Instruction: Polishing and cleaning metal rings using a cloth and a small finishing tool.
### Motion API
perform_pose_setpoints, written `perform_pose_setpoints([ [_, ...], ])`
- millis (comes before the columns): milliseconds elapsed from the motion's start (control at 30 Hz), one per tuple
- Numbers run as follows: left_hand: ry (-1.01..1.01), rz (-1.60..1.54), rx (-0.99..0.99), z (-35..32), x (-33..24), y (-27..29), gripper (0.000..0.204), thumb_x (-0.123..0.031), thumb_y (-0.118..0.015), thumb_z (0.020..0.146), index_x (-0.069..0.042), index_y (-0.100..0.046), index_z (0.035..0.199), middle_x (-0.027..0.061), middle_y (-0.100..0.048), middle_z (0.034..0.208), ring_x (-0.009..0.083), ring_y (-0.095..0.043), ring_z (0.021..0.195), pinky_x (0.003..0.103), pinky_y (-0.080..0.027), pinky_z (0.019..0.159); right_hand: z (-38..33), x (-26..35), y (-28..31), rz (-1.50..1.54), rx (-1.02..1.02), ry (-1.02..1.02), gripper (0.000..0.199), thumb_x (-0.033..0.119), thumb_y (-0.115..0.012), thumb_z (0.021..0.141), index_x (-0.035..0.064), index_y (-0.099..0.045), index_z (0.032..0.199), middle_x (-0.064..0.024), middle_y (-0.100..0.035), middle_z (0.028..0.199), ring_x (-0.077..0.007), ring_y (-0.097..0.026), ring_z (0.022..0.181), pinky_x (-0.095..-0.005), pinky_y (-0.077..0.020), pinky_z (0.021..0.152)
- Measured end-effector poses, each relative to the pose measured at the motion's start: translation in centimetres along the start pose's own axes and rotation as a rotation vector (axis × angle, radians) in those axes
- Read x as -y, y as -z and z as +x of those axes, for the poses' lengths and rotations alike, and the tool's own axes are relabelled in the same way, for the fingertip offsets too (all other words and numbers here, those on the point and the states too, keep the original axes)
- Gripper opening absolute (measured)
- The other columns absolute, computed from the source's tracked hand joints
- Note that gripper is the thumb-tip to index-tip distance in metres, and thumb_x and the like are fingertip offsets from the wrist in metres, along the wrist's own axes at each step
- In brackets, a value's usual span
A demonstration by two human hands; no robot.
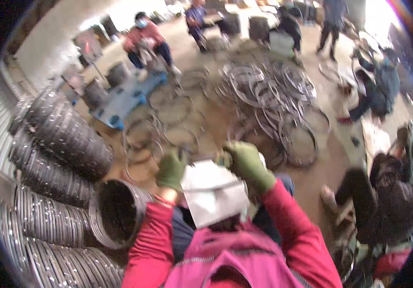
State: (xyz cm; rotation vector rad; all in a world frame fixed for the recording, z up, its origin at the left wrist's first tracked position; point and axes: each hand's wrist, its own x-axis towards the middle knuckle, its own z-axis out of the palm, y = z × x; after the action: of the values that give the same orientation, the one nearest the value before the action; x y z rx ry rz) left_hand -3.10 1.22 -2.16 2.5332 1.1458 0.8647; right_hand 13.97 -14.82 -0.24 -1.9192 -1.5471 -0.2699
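Centrally, a white sheet (216, 209) lies nearest; near its top corners, the green-gloved left hand (172, 169) and right hand (248, 162) have curled fingers, any grip too blurred to tell; beyond, grey rings (262, 93) heap at upper centre; a blue pallet (127, 99) sits upper left.

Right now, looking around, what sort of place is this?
Probably a workshop or small factory: stacked dark rings along the left, a pile of loose shiny rings on the floor, and several people around it.
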Motion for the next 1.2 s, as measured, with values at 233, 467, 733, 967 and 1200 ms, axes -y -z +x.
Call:
perform_pose_setpoints([
  [233, -0.072, -0.083, -0.017, 0.5, -2.1, 2.1, 0.029, -0.032, -0.051, 0.085, -0.010, -0.066, 0.078, 0.0161, -0.061, 0.068, 0.0349, -0.059, 0.063, 0.044, -0.045, 0.055, 0.8, 1.8, 1.5, -0.061, 0.234, -0.048, 0.028, 0.015, -0.065, 0.065, 0.0125, -0.058, 0.092, -0.0089, -0.061, 0.084, -0.0274, -0.062, 0.078, -0.0372, -0.0486, 0.065],
  [467, -0.083, -0.105, -0.023, -0.1, -2.2, 2.0, 0.027, -0.030, -0.049, 0.086, -0.012, -0.067, 0.076, 0.0126, -0.062, 0.069, 0.0324, -0.060, 0.063, 0.042, -0.045, 0.055, 0.2, 1.2, 0.3, 0.021, 0.121, -0.065, 0.033, 0.014, -0.066, 0.062, 0.0121, -0.058, 0.094, -0.0080, -0.062, 0.086, -0.0272, -0.061, 0.081, -0.0371, -0.0477, 0.070],
  [733, -0.097, -0.088, -0.039, 0.0, -2.8, 2.0, 0.025, -0.028, -0.051, 0.084, -0.010, -0.065, 0.074, 0.0145, -0.061, 0.067, 0.0337, -0.059, 0.062, 0.043, -0.045, 0.054, -0.2, 0.9, 0.3, 0.029, 0.067, -0.090, 0.033, 0.012, -0.065, 0.061, 0.0113, -0.058, 0.093, -0.0085, -0.061, 0.085, -0.0279, -0.060, 0.081, -0.0372, -0.0477, 0.070],
  [967, -0.104, -0.082, -0.065, 0.1, -2.3, 1.6, 0.024, -0.028, -0.052, 0.083, -0.009, -0.065, 0.077, 0.0153, -0.061, 0.067, 0.0343, -0.059, 0.062, 0.044, -0.044, 0.053, -0.3, 0.4, 2.7, 0.559, 0.149, -0.160, 0.040, 0.017, -0.072, 0.064, 0.0048, -0.056, 0.099, -0.0115, -0.062, 0.089, -0.0239, -0.062, 0.081, -0.0326, -0.0492, 0.071],
  [1200, -0.218, -0.194, 0.047, -0.1, -4.0, 1.4, 0.031, -0.031, -0.050, 0.086, -0.004, -0.066, 0.085, 0.0195, -0.060, 0.070, 0.0364, -0.060, 0.065, 0.044, -0.044, 0.054, 0.4, 0.8, 1.9, 0.392, 0.081, 0.076, 0.047, 0.020, -0.070, 0.064, 0.0051, -0.057, 0.106, -0.0150, -0.061, 0.101, -0.0314, -0.059, 0.091, -0.0380, -0.0469, 0.080],
])
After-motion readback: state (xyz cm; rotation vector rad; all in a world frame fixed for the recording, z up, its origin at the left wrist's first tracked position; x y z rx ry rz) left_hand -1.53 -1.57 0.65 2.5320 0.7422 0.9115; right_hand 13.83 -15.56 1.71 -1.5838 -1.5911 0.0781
